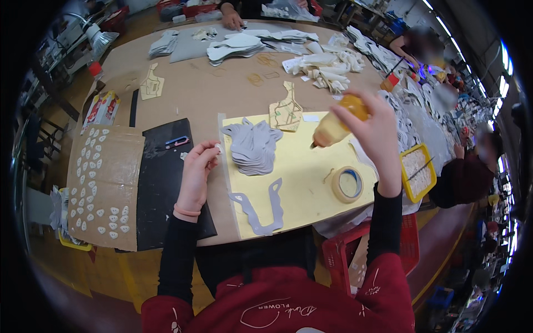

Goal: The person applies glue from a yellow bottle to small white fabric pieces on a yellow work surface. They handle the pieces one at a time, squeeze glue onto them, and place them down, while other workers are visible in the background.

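My right hand [378, 125] is wrapped round a squeeze bottle [333, 126] of amber liquid, tilted with its nozzle pointing down and left above a yellow board [311, 188]. My left hand [195, 169] pinches a small white piece [219, 148] near the board's left edge. Between the hands, a stack of thin grey cut pieces [252, 147] lies on the board. Closer to me is a single grey U-shaped piece [260, 208] lying flat. A roll of tape [347, 185] rests below the bottle. Behind the stack sits a cream pattern template [286, 111].
At left, a cardboard sheet [125, 183] carries several small white pieces, beside a black board [161, 216] with thread snips [177, 142]. A yellow tray [411, 196] of white bits stands at right, above a red crate [333, 252]. Far across, a person's hand [233, 21] rests near piled pieces.
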`<state>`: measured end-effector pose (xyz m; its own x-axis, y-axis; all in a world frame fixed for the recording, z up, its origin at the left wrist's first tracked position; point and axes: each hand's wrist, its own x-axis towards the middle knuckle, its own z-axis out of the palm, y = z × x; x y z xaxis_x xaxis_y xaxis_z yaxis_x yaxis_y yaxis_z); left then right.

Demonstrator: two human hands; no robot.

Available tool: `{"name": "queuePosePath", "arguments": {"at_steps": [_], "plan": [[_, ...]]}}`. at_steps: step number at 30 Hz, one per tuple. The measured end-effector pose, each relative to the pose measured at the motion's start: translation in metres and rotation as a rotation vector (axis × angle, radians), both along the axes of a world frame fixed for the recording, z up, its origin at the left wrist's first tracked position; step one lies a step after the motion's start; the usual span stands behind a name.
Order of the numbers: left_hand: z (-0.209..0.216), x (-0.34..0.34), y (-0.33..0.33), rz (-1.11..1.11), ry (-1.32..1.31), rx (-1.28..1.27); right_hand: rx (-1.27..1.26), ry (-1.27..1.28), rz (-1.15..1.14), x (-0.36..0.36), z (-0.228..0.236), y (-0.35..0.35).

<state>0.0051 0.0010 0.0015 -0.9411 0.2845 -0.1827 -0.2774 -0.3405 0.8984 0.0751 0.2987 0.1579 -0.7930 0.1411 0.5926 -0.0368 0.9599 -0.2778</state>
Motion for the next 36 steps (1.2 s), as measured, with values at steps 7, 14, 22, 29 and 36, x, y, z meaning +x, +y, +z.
{"name": "queuePosePath", "arguments": {"at_steps": [7, 14, 22, 29, 36], "plan": [[0.001, -0.006, -0.002, 0.029, -0.005, -0.012, -0.199, 0.114, 0.073, -0.003, 0.011, -0.004], [-0.002, -0.005, -0.003, 0.002, 0.002, 0.004, -0.097, 0.013, -0.041, -0.001, -0.008, 0.015], [-0.001, -0.004, -0.001, 0.005, -0.021, -0.005, -0.452, 0.168, -0.04, 0.008, 0.02, 0.036], [0.0, 0.0, -0.003, 0.026, -0.007, -0.017, -0.034, -0.022, -0.08, 0.013, -0.008, 0.045], [-0.001, -0.006, -0.002, 0.037, -0.006, -0.008, 0.061, -0.232, -0.14, 0.015, -0.004, 0.04]]}}
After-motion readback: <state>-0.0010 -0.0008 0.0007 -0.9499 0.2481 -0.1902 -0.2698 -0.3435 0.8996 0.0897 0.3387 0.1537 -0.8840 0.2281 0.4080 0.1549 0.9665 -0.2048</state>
